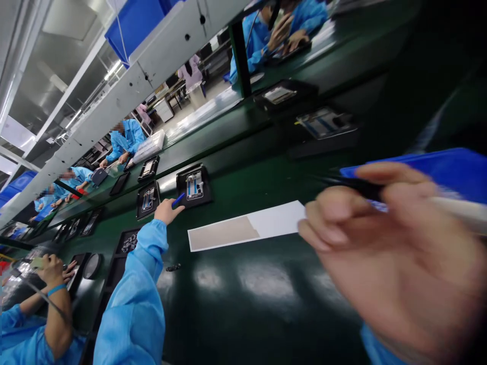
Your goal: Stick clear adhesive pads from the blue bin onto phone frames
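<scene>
Left hand: head view, the only one. The left hand (166,211) was stretched out over the bench, thumb and fingers drawn in on a slim blue stick (178,199); exact grip too small to read.
Device: a flat metal device (195,186) with blue stripes lay in a black tray (206,190), just beyond the left fingertips. The stick's tip was at the tray's near-left edge; couldn't tell whether it touched.
Second tray: another black tray (139,206) with a similar unit sat just left of the first.
Right hand: the right hand (395,243) was close to the camera and blurred, fingers curled in and closed on a thin dark tool (367,189) pointing left. A pale rod (462,209) stuck out on the thumb side; couldn't tell if it was part of that tool.
White strip: a long white strip (279,218), beige panel over its left part, lay flat between the hands. Its right end met the right fingers in the picture; contact unclear.
Bench: the dark green bench (243,319) also carried a small dark part (173,267) near the left sleeve.
Blue bin: a blue bin (426,161) stood behind the right hand.
Co-worker: at lower left, another person's raised hand (51,269) held something small and pale green.
</scene>
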The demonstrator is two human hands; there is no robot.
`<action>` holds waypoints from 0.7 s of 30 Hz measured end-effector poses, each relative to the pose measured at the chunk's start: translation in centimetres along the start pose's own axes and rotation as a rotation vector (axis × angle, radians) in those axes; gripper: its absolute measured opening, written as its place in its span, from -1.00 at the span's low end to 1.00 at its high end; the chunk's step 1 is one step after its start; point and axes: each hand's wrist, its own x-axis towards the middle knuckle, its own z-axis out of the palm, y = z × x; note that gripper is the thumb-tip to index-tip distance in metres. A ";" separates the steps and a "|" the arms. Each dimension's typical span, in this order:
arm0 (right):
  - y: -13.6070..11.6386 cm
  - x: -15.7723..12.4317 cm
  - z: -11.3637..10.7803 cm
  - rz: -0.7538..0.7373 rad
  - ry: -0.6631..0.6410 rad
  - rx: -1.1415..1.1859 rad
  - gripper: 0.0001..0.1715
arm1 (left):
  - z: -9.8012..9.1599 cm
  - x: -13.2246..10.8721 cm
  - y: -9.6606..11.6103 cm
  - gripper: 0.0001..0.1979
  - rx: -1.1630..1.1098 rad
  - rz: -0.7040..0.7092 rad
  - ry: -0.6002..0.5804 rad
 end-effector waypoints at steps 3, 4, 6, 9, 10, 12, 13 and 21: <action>1.5 1.1 1.4 -0.036 0.012 -0.008 -0.90 | 1.1 0.6 -0.6 -0.61 -0.033 -0.124 0.000; 2.7 0.7 1.1 -0.058 -0.003 -0.105 -0.86 | 1.6 1.0 -0.7 -0.62 -0.054 -0.167 -0.010; 5.8 -0.7 -0.6 -0.093 -0.158 -0.329 -0.84 | 2.6 1.9 -0.8 -0.65 -0.109 -0.239 -0.043; 10.4 -2.8 -4.0 -0.131 -0.372 -0.602 -0.82 | 4.3 3.4 -0.5 -0.66 -0.195 -0.324 -0.072; 11.5 -3.3 -4.9 -0.144 -0.399 -0.669 -0.81 | 4.8 3.8 -0.3 -0.66 -0.219 -0.350 -0.072; 13.1 -3.7 -6.0 -0.109 -0.482 -0.751 -0.78 | 5.6 4.6 -0.1 -0.66 -0.263 -0.396 -0.066; 13.6 -3.7 -6.2 -0.089 -0.504 -0.769 -0.76 | 5.8 5.0 -0.1 -0.65 -0.284 -0.414 -0.063; 14.0 -3.0 -5.7 -0.003 -0.511 -0.755 -0.66 | 5.1 6.8 -0.9 -0.68 -0.444 -0.453 -0.079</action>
